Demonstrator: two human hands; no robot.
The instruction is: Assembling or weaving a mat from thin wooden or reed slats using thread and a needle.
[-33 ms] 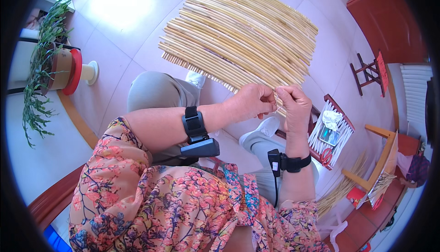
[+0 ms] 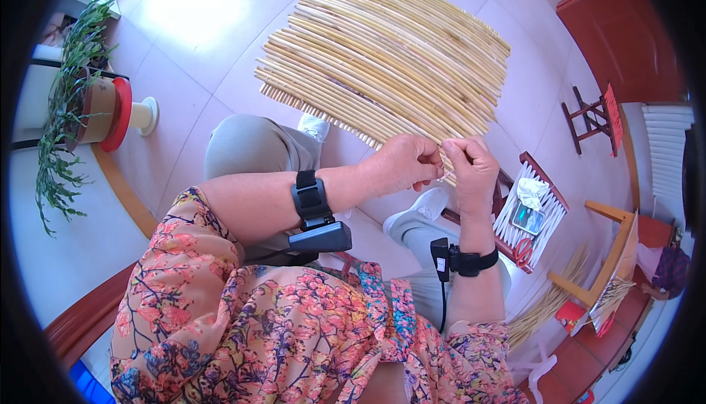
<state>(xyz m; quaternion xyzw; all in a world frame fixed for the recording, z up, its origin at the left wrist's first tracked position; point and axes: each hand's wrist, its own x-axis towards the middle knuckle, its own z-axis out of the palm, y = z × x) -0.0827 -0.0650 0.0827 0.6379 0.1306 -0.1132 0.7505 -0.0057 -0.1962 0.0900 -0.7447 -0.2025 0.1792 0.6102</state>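
A mat of straw-coloured reed stalks (image 2: 390, 58) laid side by side spreads out ahead of me, its near edge reaching my fingers. At that edge my left hand (image 2: 403, 163) is closed, thumb and fingers pinched together. Close beside it on the right, my right hand (image 2: 474, 172) is pinched too, thumb against forefinger. A thin pale thread (image 2: 444, 174) shows faintly between the two hands, by the stalk ends. My fingertips hide most of it. Both wrists wear black straps with small boxes.
Right of my knee, a low stool (image 2: 548, 176) with a white cord seat holds a phone (image 2: 527, 218), crumpled white tissue (image 2: 531, 192) and red-handled scissors (image 2: 522, 252). Loose reeds (image 2: 548, 308) lie near a wooden stool (image 2: 616, 257). A potted plant (image 2: 92, 113) stands left; a person (image 2: 668, 273) shows far right.
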